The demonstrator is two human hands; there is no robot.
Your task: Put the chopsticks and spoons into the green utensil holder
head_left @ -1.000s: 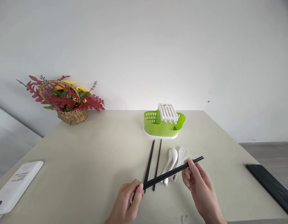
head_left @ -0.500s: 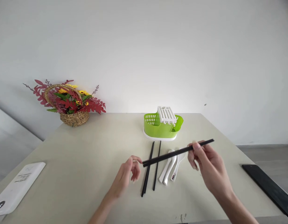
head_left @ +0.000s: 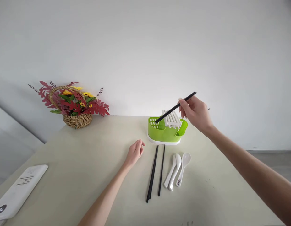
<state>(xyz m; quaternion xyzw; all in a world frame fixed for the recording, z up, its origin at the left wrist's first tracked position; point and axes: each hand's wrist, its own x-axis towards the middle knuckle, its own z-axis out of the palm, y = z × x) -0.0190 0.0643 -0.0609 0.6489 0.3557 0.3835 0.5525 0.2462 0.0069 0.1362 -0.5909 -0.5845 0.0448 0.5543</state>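
Note:
My right hand (head_left: 194, 113) is raised over the green cutlery holder (head_left: 165, 133) and pinches a black chopstick (head_left: 175, 107). The chopstick slants down to the left, its tip just above the holder's left compartment, beside the white slotted insert (head_left: 172, 119). My left hand (head_left: 135, 152) rests near the table (head_left: 89, 163), fingers loosely curled, holding nothing, just left of the holder. More black chopsticks (head_left: 156, 172) lie side by side in front of the holder. Three white spoons (head_left: 176, 169) lie to their right.
A wicker basket of red leaves and sunflowers (head_left: 73, 105) stands at the back left by the wall. A white flat device (head_left: 17, 191) lies at the table's left edge.
My right hand lifted the chopstick from above the spoons up and back to the holder. My left hand let go of its end and moved left toward the table.

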